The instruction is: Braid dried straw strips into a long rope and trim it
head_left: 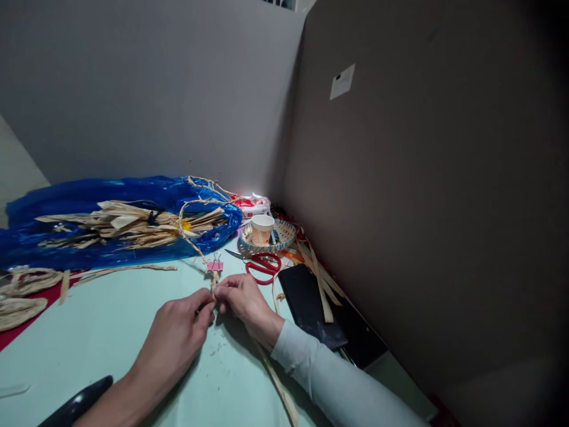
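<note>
A braided cord of dry plant fibre [215, 277] runs down from a pink binder clip [216, 266] on the pale green table. Just below the clip, my left hand [182, 323] pinches the cord between thumb and fingers. From the other side, my right hand [246, 305] is closed on the same cord, its fingertips meeting those of the left. A long flat fibre strip [281, 388] trails toward me from under my right wrist. The exact crossing of the strands is hidden by my fingers.
Red-handled scissors [264, 270] lie beyond my right hand, before a woven basket [291, 232] with a paper cup [262, 228]. A black pouch [306, 302] is at right. Dry fibre bundles [133, 225] lie on a blue plastic bag [111, 188]. A dark wall rises on the right.
</note>
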{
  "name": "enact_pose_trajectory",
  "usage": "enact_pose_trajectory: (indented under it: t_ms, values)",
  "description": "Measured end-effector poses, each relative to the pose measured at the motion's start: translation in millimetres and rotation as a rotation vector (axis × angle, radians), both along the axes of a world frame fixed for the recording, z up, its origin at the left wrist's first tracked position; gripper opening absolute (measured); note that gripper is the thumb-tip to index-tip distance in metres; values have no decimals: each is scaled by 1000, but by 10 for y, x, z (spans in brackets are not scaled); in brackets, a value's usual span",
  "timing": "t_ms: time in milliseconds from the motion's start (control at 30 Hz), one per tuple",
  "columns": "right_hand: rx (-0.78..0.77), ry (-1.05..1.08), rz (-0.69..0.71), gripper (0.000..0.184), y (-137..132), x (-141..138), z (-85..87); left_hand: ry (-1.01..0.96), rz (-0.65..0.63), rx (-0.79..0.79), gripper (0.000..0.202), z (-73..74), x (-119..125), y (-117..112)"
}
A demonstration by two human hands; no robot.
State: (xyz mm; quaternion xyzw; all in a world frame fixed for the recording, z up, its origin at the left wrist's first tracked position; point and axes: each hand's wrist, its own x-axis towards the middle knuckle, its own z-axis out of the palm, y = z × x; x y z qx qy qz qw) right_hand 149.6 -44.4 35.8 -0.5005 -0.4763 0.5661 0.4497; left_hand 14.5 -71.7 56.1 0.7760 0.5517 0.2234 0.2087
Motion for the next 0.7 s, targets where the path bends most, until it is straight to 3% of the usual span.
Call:
enact_pose_trajectory:
  t_ms: [167,300,433,567,700]
  values:
    - [-82,122,8,16,20,38,34,8,-58,34,30,-14,12,-55]
    - [-117,153,16,18,26,54,40,-299,111,-96,25,99,-112,171]
    - [-93,114,42,20,4,24,31,-486,18,-325,29,33,-89,350]
    - [6,-69,63,23,-7,21,8,-635,0,-529,32,-132,12,387]
    - [165,-400,115,24,-28,96,51,-669,60,-572,32,-205,14,392]
